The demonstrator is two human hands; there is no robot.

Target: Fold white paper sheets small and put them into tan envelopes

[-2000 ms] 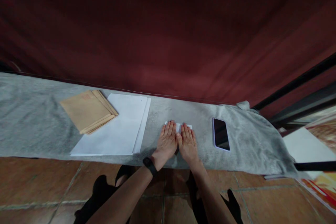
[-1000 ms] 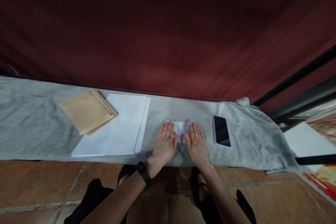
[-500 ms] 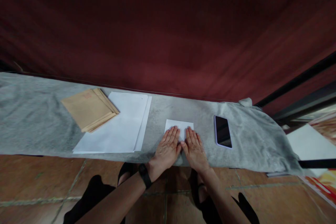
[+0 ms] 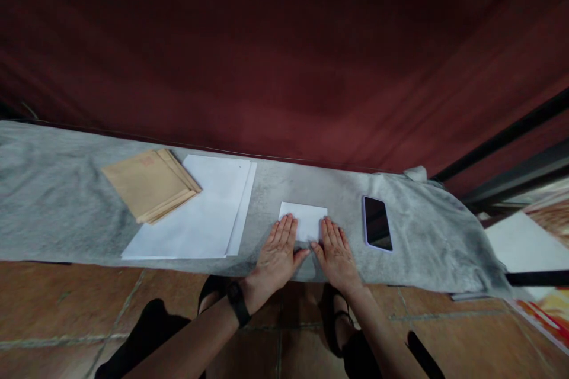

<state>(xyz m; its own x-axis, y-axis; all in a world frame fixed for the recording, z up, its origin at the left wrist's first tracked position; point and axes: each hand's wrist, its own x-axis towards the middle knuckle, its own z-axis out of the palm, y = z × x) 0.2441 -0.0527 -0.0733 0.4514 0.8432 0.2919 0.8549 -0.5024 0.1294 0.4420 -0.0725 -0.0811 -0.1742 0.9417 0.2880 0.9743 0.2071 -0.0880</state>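
Observation:
A small white folded paper (image 4: 307,224) lies flat on the grey cloth in front of me. My left hand (image 4: 278,251) rests with its fingers stretched out over the paper's left edge. Flat across the right edge lies my right hand (image 4: 336,251), its fingers also extended. Both thumbs point inward near the paper's lower edge, a little apart. The fingertips cover the paper's two sides; its middle and top edge show.
Larger white sheets (image 4: 204,219) lie to the left, with a stack of brown envelopes (image 4: 151,183) partly over them. A phone (image 4: 377,223) lies right of my hands. Grey cloth (image 4: 66,189) covers the narrow bench, beside a dark red curtain (image 4: 284,71).
My hands have slid apart towards the paper's left and right edges, uncovering more of its middle. The paper, envelopes and phone have stayed in place.

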